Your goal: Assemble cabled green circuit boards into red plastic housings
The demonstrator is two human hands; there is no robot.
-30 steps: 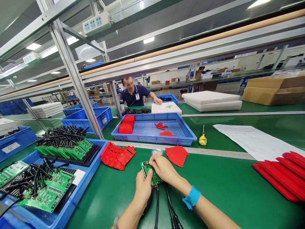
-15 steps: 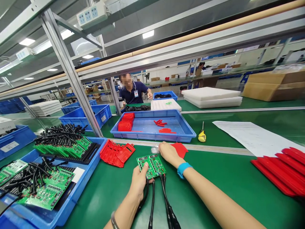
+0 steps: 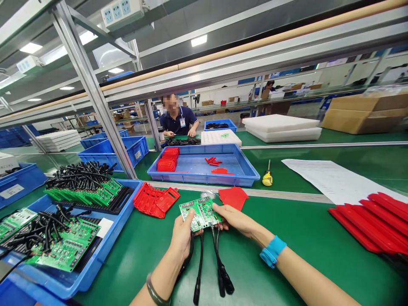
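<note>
A green circuit board with small displays along its far edge is held above the green table. My left hand grips its left side, thumb on top. On its right side my right hand is closed, thumb over the board's edge. Several black cables with thick plug ends hang from the board toward me. Just beyond it lie a small clear plastic piece and a flat red sheet-like piece. Red plastic housings rest to the left of the board.
At left, a blue tray holds more cabled boards. A shallow blue tray with red parts stands ahead. Right of it are a yellow screwdriver, paper sheets and red panels. A co-worker sits opposite, behind a metal post.
My right hand has come back from the clear plastic piece and taken hold of the board's right side. The board, still in my left hand, has shifted slightly up and left.
</note>
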